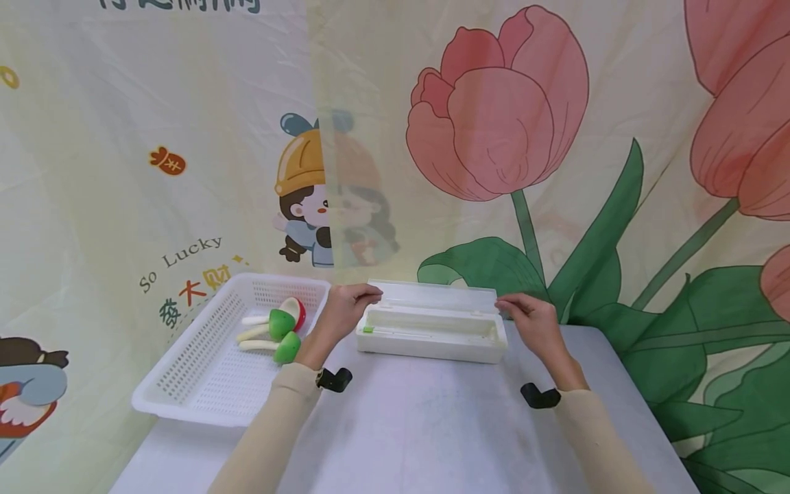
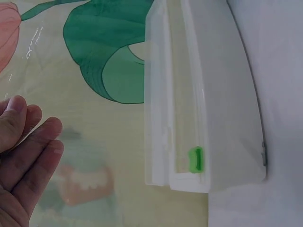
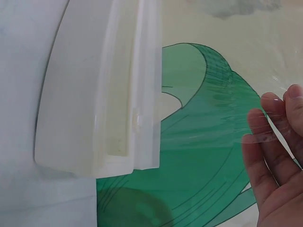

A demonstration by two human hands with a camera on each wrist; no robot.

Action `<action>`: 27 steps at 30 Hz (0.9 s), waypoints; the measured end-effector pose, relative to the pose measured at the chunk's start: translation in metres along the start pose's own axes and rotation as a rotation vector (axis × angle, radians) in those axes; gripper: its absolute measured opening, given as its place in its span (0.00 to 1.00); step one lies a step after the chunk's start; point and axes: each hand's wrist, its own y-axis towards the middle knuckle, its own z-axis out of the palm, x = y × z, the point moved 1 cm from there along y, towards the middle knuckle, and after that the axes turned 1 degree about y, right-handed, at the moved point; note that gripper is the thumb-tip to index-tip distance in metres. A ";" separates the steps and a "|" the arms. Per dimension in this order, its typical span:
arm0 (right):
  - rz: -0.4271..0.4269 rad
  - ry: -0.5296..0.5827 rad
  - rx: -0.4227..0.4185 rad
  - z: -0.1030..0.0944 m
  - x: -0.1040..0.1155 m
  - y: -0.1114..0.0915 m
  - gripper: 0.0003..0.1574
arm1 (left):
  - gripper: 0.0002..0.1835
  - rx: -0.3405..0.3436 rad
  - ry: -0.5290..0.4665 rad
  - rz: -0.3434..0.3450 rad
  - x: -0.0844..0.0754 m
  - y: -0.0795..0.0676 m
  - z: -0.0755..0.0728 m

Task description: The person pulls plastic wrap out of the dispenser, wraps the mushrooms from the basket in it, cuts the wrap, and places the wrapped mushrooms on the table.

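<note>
A white cling film dispenser (image 1: 432, 348) rests on the table with its translucent lid (image 3: 150, 85) raised. A green slider cutter (image 2: 195, 160) sits at the dispenser's left end. Clear cling film (image 3: 203, 127) stretches from the dispenser toward the hands; its edges are hard to see. My left hand (image 1: 345, 312) pinches the film between thumb and index finger, by the lid's left end. At the lid's right end, my right hand (image 1: 537, 326) pinches the film's other side. The other fingers of each hand lie loosely extended behind the film.
A white perforated basket (image 1: 179, 357) stands left of the dispenser, close to my left forearm. Inside lie several spoon-like things (image 1: 280, 324) with pale handles and green or red heads. Behind the white-covered table (image 1: 432, 425) hangs a printed curtain (image 1: 370, 68) with tulips.
</note>
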 end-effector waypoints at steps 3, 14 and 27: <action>-0.024 0.015 -0.022 -0.003 0.002 0.002 0.05 | 0.05 -0.009 -0.013 0.016 -0.004 0.003 -0.004; -0.018 0.043 -0.047 -0.015 0.017 0.009 0.06 | 0.05 -0.032 -0.002 0.010 -0.022 0.013 -0.020; -0.041 0.107 -0.084 -0.027 0.043 0.015 0.07 | 0.03 -0.083 0.011 0.084 -0.034 0.023 -0.035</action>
